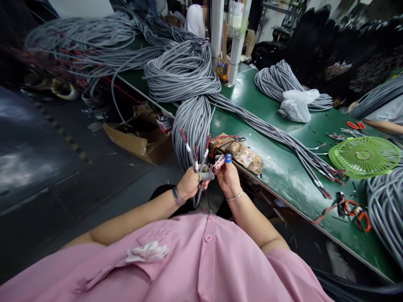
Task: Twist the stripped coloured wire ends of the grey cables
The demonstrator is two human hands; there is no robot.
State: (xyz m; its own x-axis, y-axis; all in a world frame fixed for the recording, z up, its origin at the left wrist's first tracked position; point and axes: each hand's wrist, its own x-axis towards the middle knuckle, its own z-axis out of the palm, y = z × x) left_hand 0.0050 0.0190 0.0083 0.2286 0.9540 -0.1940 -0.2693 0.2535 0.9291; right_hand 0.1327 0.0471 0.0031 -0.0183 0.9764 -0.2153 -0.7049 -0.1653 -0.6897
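My left hand (188, 184) is closed around several grey cables (205, 154) whose stripped ends fan out in red, blue and orange wires, with white bands below them. Grey wrapping covers one of its fingers. Close beside it, my right hand (229, 181), blue tape on the thumb, pinches a small pinkish-white piece (219, 162) near thin coloured wires. The piece's exact kind is too small to make out. Behind the hands hangs a thick bundle of grey cable (192, 126) over the table edge. A tape-wrapped block (247, 157) lies at the edge of the green table (277, 184).
Large cable coils (181, 73) lie on the table at the back. To the right are a green fan (363, 156), orange-handled scissors (357, 214), a plastic bag (296, 105) and cable ends (321, 180). A cardboard box (132, 140) stands below, left. A co-worker's arm (385, 126) shows far right.
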